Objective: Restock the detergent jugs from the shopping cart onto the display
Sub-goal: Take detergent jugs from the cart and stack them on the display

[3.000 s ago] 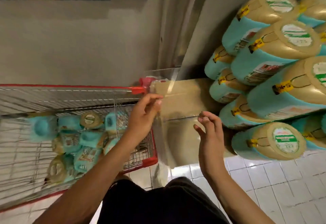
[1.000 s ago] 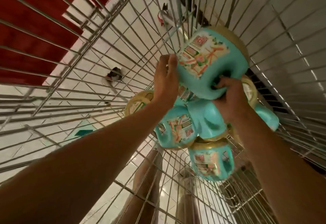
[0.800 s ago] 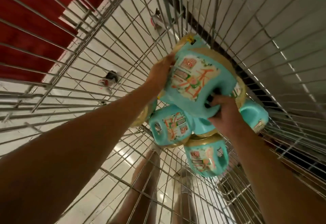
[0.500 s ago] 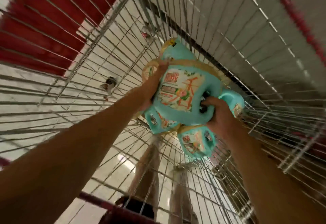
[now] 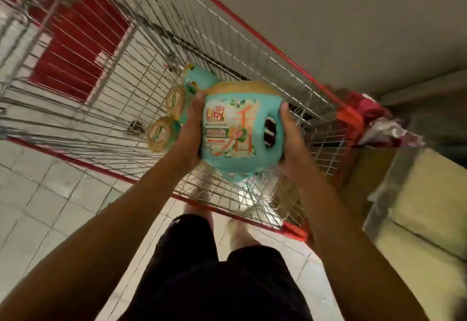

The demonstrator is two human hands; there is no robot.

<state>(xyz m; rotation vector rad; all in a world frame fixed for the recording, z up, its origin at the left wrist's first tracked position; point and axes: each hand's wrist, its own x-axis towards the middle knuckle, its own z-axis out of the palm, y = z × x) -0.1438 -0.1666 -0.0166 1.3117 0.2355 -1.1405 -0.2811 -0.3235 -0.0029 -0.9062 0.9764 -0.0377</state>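
The jug (image 5: pixel 240 131) hangs label-up over the cart (image 5: pixel 214 42), caught between both hands: right hand (image 5: pixel 290 141) gripping through its handle, left hand (image 5: pixel 190 128) pressed flat against the opposite side, other jugs (image 5: pixel 161 134) lying below.

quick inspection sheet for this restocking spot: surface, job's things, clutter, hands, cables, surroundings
surface: pale tiled floor under a wire shopping cart
job's things: one teal detergent jug held over the cart; at least three more jugs lie in the basket; the display at right is blurred
clutter: red and silvery crumpled wrapping at the cart's corner
hands: right hand grips the jug's handle, fingers through it; left hand presses on the opposite side
cables: nothing seen
surroundings: grey wall; red panel beyond the cart
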